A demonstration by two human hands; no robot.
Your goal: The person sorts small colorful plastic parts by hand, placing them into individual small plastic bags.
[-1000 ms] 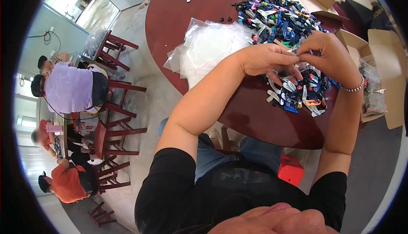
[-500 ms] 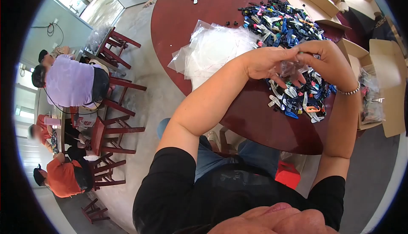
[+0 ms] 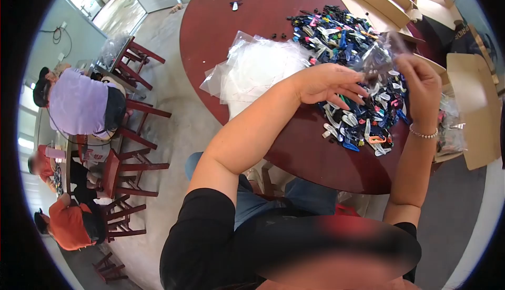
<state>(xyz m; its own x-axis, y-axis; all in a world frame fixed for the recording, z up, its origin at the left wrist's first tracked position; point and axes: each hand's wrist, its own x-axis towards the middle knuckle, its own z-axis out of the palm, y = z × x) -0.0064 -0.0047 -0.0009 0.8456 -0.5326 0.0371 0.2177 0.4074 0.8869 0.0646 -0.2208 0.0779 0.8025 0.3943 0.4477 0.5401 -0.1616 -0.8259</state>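
A small clear plastic bag (image 3: 377,61), smeared by motion, hangs over a heap of colourful hair clips (image 3: 336,40) on the dark red round table. My right hand (image 3: 421,82), with a beaded bracelet at the wrist, has its fingertips pinched at the bag's right edge. To the left, my left hand (image 3: 334,86) is open with fingers apart, its fingertips close to the bag's lower left edge and over the clips. Beside that hand lies a spread stack of clear plastic bags (image 3: 258,69).
A cardboard box (image 3: 471,111) with filled clear bags stands at the right. Another open carton (image 3: 381,3) sits at the table's far side. A single hair clip (image 3: 235,6) lies at the far left of the tabletop. People sit on red wooden stools (image 3: 113,174) at the left.
My hands, earlier together around the clear bag, have moved apart. The bag has shifted up and away over the heap, and my left fingers have spread. The whole view has shifted slightly.
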